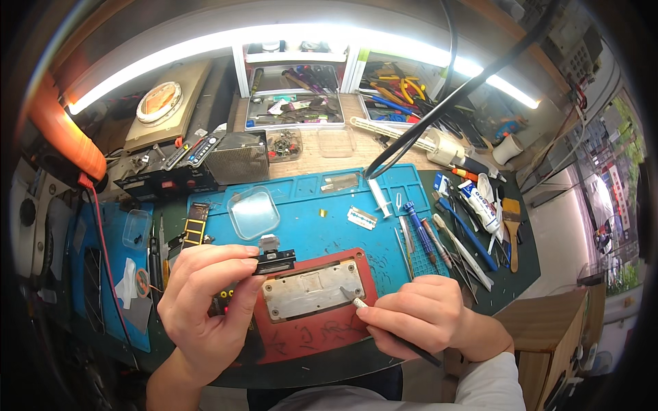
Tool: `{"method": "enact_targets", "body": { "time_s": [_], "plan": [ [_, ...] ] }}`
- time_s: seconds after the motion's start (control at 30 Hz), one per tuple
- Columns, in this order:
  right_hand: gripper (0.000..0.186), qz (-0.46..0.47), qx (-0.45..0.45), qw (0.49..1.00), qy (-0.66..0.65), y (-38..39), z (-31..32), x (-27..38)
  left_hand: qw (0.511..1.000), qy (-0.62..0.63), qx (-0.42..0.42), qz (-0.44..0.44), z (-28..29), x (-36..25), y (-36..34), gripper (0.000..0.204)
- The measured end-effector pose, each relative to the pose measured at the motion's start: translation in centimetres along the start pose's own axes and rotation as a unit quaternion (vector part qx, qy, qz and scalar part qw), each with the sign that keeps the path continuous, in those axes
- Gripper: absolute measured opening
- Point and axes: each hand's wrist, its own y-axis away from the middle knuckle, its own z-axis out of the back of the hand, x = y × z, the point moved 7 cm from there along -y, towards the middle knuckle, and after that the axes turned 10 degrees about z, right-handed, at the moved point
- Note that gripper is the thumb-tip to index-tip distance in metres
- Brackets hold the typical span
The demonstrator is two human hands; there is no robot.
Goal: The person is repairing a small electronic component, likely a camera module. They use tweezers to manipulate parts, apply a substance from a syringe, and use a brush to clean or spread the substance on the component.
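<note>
Between the thumb and fingers of my left hand (209,294) is a small black electronic part (279,260) with a silvery tab on its upper side. It is held above the left edge of a silver metal plate (315,291). That plate has screws at its corners and lies on a red mat (312,344). My right hand (418,315) is closed around a thin dark-handled craft knife (397,335), its short grey blade resting on or just above the plate's right part. My left fingers cover part of the black piece.
A blue work mat (301,205) bears a clear plastic lid (253,212), a razor blade (362,218) and a syringe (379,198). Screwdrivers, tweezers and a brush (511,229) lie to the right. A black cable (466,89) hangs across the upper right. Tool trays (295,127) stand behind.
</note>
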Motion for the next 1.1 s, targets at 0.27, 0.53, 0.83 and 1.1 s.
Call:
{"method": "enact_targets", "body": {
  "time_s": [0.27,0.53,0.83,1.1],
  "plan": [
    [0.029,-0.002,-0.002,1.000,-0.010,0.0,0.0,-0.2,1.000,-0.001,-0.001,0.002,-0.1,0.1,0.0,0.021],
    [0.031,-0.004,0.006,1.000,-0.011,0.0,0.0,-0.1,1.000,0.001,-0.001,0.004,0.0,0.1,0.0,0.021],
    [0.032,-0.002,-0.013,1.000,0.007,-0.2,0.9,-0.1,1.000,0.003,0.002,0.005,-0.1,0.0,0.0,0.022],
    [0.030,-0.048,-0.054,0.993,-0.097,-0.9,2.8,-2.1,1.000,0.002,0.004,0.009,-0.1,0.0,0.0,0.021]
  ]
}}
